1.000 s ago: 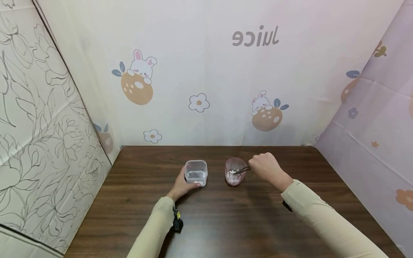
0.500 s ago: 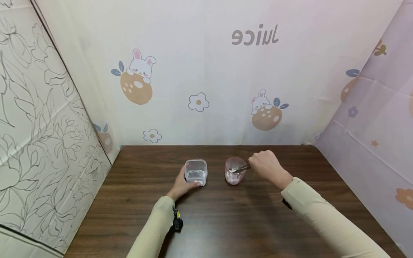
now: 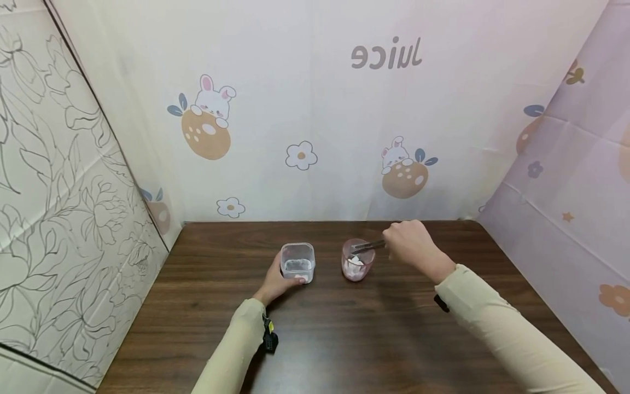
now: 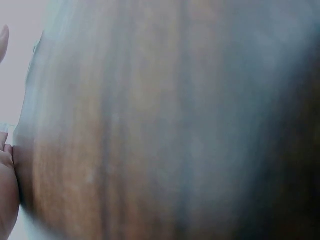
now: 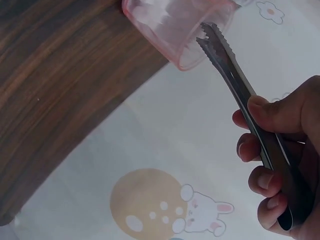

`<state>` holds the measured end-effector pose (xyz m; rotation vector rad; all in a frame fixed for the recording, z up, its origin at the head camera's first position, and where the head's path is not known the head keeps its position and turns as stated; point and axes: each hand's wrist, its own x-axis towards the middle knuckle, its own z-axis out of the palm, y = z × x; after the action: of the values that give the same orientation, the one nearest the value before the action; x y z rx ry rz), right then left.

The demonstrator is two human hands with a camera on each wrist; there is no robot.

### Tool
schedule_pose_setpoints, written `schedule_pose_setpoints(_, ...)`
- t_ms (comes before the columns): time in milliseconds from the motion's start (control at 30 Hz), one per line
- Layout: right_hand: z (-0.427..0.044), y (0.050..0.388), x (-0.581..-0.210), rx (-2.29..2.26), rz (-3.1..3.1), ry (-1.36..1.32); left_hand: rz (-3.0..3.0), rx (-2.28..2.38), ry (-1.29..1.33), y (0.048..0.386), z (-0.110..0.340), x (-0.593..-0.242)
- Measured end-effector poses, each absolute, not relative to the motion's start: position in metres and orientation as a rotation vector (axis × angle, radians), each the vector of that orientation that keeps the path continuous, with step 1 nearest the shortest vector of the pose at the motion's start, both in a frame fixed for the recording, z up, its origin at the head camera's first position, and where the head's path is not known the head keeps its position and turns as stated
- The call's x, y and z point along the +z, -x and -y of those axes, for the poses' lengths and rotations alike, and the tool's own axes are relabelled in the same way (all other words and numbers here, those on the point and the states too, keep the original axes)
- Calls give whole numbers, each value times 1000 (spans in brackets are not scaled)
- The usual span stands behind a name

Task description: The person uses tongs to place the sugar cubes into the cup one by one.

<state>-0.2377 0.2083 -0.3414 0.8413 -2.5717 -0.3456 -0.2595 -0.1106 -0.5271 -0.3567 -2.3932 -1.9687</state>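
My right hand point(image 3: 412, 249) grips metal tongs point(image 3: 366, 247), fingers curled round both arms. In the right wrist view the serrated tips of the tongs point(image 5: 237, 82) reach into the mouth of a pink see-through cup point(image 5: 182, 55), close together with nothing visible between them. White pieces point(image 3: 355, 265) lie in the lower part of that cup point(image 3: 346, 253). To its left stands a clear square plastic container point(image 3: 298, 251), with something small and white near its front bottom. My left hand point(image 3: 276, 280) holds this container, thumb in front and fingers along its left side, partly hidden.
Both vessels stand on a dark wood table point(image 3: 325, 339), near its back edge. Behind it hangs a printed cloth point(image 3: 266, 109), and more cloth closes in both sides. The left wrist view shows mostly blurred tabletop point(image 4: 135, 125).
The tongs have risen from the white pieces towards the cup's rim, and the right hand has moved slightly up and right. White pieces now show in the cup below the tips. The left hand stays put.
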Motion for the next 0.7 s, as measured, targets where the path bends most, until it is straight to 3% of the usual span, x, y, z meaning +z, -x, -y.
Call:
schedule_pose_setpoints(333,-199,240,-327,-292,2613,-838,2415,-1959,327,266,111,-537)
schedule_pose_setpoints(700,-159,244,-321,-309,2510,-921,2452,-1926,307,267,111,-538)
